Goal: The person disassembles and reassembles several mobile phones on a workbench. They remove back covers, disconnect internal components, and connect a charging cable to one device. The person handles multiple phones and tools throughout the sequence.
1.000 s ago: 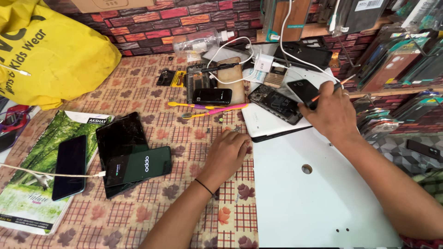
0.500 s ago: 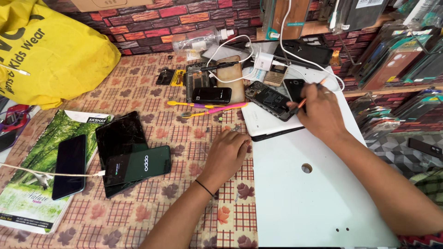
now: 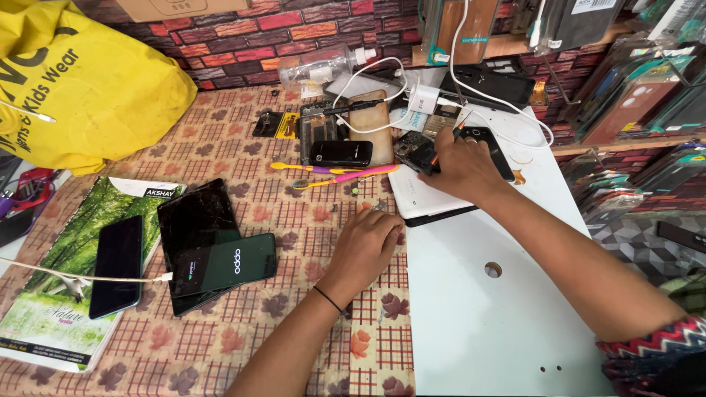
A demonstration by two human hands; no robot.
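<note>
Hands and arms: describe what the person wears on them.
Both forearms are bare. The left hand has a thin dark band around its wrist. The right hand shows no ring or watch; near the shoulder, a zigzag-patterned sleeve in red, white and dark tones begins.

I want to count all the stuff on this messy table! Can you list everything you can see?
yellow bag: 1, yellow, back left corner
green booklet: 1, green, front left
dark phone: 1, black, lying on the booklet
cracked tablet: 1, black, right of the booklet
charging phone: 1, dark green, on the tablet, white cable plugged in
toothbrushes: 2, pink and yellow-purple, table middle
small black phone: 1, black, behind the toothbrushes
opened phone: 1, dark, under the right hand
white charger: 1, white, back middle
white board: 1, white, right side
left hand: resting flat on the tablecloth
right hand: holds a thin orange-tipped tool on the opened phone
</note>
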